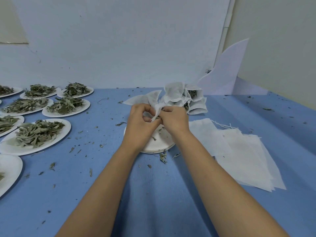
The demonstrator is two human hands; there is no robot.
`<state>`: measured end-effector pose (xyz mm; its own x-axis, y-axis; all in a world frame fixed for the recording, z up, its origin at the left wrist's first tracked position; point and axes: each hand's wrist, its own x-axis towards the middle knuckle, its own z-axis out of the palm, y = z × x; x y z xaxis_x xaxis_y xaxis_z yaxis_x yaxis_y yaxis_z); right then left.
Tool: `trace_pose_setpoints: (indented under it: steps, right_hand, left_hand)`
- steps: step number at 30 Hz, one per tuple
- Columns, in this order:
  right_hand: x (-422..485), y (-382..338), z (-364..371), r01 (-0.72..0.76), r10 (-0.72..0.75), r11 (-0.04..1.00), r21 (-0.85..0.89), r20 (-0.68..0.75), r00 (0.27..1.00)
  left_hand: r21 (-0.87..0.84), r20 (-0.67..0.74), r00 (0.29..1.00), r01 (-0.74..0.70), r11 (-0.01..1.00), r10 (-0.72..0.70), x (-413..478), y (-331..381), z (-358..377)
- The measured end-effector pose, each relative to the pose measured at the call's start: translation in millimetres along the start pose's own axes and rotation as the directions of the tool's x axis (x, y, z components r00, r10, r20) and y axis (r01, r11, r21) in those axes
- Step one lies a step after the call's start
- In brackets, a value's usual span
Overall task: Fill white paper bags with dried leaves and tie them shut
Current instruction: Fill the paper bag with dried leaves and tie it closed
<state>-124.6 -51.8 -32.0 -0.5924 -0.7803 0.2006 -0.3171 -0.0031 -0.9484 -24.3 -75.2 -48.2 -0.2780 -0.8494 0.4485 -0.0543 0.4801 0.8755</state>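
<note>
A white paper bag [150, 99] is held over a small stack of white plates [156, 145] at the table's centre. My left hand [141, 123] grips the bag's gathered neck, fingers curled. My right hand [174, 120] pinches the same neck from the right, with bits of dried leaf showing between the fingers. Behind the hands lies a pile of filled bags [186, 98], some with leaves showing at their mouths. Flat bags [242, 154] with loose strings are spread to the right.
Several white plates heaped with dried leaves [39, 132] cover the left of the blue table [153, 194]. Leaf crumbs are scattered across the table. A white sheet [225, 72] leans against the back wall at the right corner.
</note>
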Motion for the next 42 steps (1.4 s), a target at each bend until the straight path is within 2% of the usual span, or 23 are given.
trace_pose_setpoints:
  steps: [5, 9, 12, 16, 21, 26, 27, 29, 31, 35, 42]
  right_hand:
    - [0, -4, 2, -0.064, 0.049, 0.989, 0.13, 0.116, 0.992]
    - [-5, -12, 1, -0.176, 0.112, 0.969, 0.176, 0.324, 0.939]
    - [-6, -17, 4, -0.201, 0.128, 0.967, 0.159, 0.38, 0.916]
    - [-10, -20, 6, -0.172, 0.096, 0.968, 0.184, 0.362, 0.927]
    - [-14, -16, 10, 0.002, -0.025, 0.985, 0.173, 0.128, 0.991]
    - [-20, -18, 13, 0.039, -0.047, 0.977, 0.21, 0.034, 0.998]
    - [-19, -17, 13, 0.072, -0.072, 0.982, 0.174, -0.008, 0.997]
    - [-16, -15, 13, 0.172, -0.173, 0.985, -0.017, -0.082, 0.982]
    - [-14, -12, 11, 0.227, -0.239, 0.962, -0.148, -0.065, 0.969]
    - [-16, -10, 11, 0.24, -0.242, 0.96, -0.143, 0.005, 0.97]
    - [-23, -15, 18, 0.342, -0.333, 0.939, -0.029, 0.164, 0.929]
  left_hand:
    - [0.053, -0.101, 0.995, -0.006, 0.999, 0.011, 2, -3, -3]
    - [0.043, -0.162, 0.986, 0.041, 0.998, -0.033, 4, -7, -8]
    - [0.0, -0.202, 0.975, 0.089, 0.996, -0.087, 5, -7, -11]
    - [-0.019, -0.236, 0.968, 0.089, 0.996, -0.091, 4, -6, -14]
    - [-0.071, -0.247, 0.963, 0.093, 0.993, -0.108, 6, -8, -16]
    - [-0.109, -0.305, 0.946, 0.081, 0.991, -0.111, 7, -7, -17]
    - [-0.127, -0.323, 0.939, 0.08, 0.989, -0.117, 7, -7, -17]
    - [-0.152, -0.343, 0.931, 0.075, 0.986, -0.123, 8, -8, -19]
    - [-0.163, -0.331, 0.935, 0.073, 0.984, -0.124, 8, -8, -20]
    - [-0.121, -0.318, 0.94, 0.086, 0.989, -0.121, 7, -6, -19]
    - [-0.021, -0.54, 0.828, 0.168, 0.986, -0.152, 9, -4, -27]
